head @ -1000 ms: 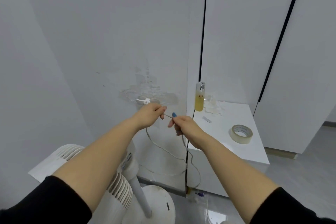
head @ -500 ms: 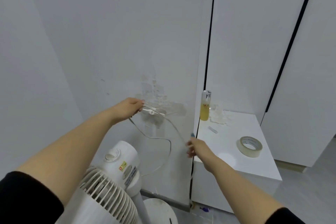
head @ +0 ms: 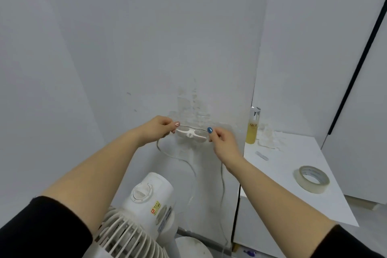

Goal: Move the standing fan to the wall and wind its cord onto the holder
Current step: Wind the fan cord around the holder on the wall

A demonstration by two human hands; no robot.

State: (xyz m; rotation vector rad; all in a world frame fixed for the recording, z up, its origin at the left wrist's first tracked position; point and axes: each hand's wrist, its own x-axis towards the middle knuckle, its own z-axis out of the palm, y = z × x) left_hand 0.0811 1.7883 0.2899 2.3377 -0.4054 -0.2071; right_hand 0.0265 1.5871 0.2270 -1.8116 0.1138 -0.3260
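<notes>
Both hands' grips (head: pixel 161 130) (head: pixel 219 139) on cord (head: pixel 222 176)

Thin white cord (head: pixel 189 165) lost behind the pinching fingertips of the left hand (head: pixel 160 130) and right hand (head: pixel 219 139), so grip on it hard to judge. White plastic standing fan (head: pixel 144 216) cropped by the bottom edge, grille and round base only partly seen. Label on the yellow bottle with silver cap (head: pixel 252 126) too small to read fully. Black sleeves cut off at the lower corners.

Fan (head: pixel 146 211) blocks below holder (head: pixel 191 133); wall above clear.
</notes>
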